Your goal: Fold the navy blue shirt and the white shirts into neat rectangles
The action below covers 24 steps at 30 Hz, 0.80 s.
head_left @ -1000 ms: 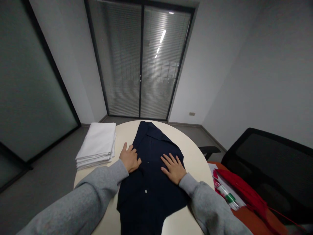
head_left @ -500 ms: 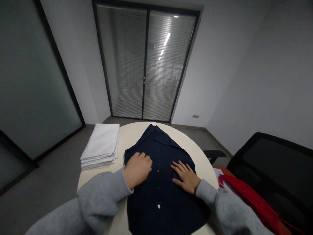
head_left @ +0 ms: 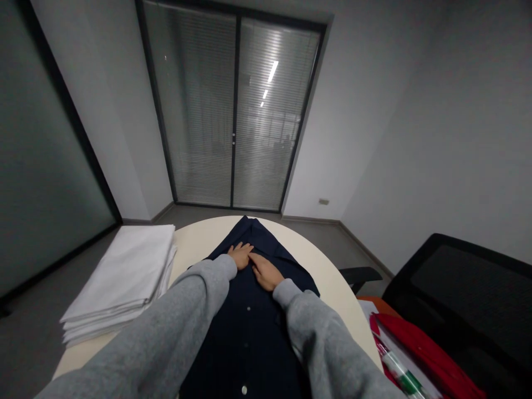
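Observation:
A dark navy button-up shirt [head_left: 249, 332] lies front up on the round table, its collar end pointing away from me. Small buttons run down its middle, the nearest one white. My left hand [head_left: 240, 256] rests on the upper part of the shirt, just below the collar, fingers spread. Close against it is my right hand [head_left: 266, 272], its fingers stretched toward the left fingertips and its thumb lower on the cloth. Both hands touch the fabric, and neither visibly grips it.
A stack of folded white cloths [head_left: 124, 271] sits at the table's left edge. The pale round table [head_left: 341, 310] shows around the shirt. To the right stands a black mesh chair [head_left: 465, 299] with a red item [head_left: 424, 349] on its seat. Glass doors [head_left: 233, 111] are beyond.
Both hands have moved up the shirt toward the collar and come together at its middle. My left fingers have spread from a curled shape. The view has shifted slightly.

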Each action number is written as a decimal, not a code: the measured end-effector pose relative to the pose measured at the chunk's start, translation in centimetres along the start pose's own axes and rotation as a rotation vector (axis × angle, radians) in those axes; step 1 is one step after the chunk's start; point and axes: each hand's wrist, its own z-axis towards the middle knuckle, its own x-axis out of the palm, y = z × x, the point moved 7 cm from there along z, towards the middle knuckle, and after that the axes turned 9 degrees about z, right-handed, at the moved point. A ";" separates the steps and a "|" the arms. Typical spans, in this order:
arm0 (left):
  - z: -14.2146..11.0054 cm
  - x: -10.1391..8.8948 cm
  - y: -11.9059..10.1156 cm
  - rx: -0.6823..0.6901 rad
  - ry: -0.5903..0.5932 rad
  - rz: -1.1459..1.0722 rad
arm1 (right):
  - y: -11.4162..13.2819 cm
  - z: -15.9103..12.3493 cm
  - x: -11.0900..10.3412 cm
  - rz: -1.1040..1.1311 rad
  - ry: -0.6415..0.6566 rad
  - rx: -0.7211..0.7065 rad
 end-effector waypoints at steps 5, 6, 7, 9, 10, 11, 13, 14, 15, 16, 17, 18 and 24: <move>5.0 -1.0 5.6 -0.135 -0.066 -0.014 | -0.8 -0.4 0.6 -0.042 -0.017 0.008; 5.7 -1.2 6.9 -0.190 -0.083 -0.016 | -0.6 -0.6 0.7 -0.051 -0.008 0.006; 6.4 -1.4 8.1 -0.251 -0.101 -0.020 | -0.3 -1.0 0.9 -0.059 0.004 0.004; 7.2 -1.8 10.2 -0.378 -0.131 -0.033 | 0.4 -1.9 1.2 -0.073 0.030 -0.008; 7.4 -1.8 11.0 -0.433 -0.141 -0.043 | 0.8 -2.5 1.3 -0.076 0.042 -0.019; 7.6 -1.8 11.6 -0.476 -0.147 -0.053 | 1.2 -3.1 1.4 -0.076 0.053 -0.032; 7.6 -1.7 12.2 -0.525 -0.163 -0.068 | 1.8 -4.0 1.5 -0.065 0.084 -0.055; 7.5 -1.6 12.2 -0.533 -0.176 -0.071 | 2.0 -4.1 1.5 -0.058 0.105 -0.058; 7.4 -1.5 12.2 -0.536 -0.193 -0.069 | 2.0 -4.0 1.6 -0.057 0.132 -0.049; 7.2 -1.5 12.1 -0.535 -0.212 -0.066 | 1.7 -3.6 1.6 -0.063 0.158 -0.029; 6.9 -1.5 11.9 -0.532 -0.231 -0.061 | 1.3 -2.9 1.5 -0.075 0.178 -0.001; 6.6 -1.6 11.8 -0.526 -0.246 -0.057 | 0.6 -2.1 1.2 -0.091 0.190 0.031; 5.9 -2.2 11.3 -0.492 -0.283 -0.035 | -9.4 2.0 -5.1 -0.215 0.055 0.399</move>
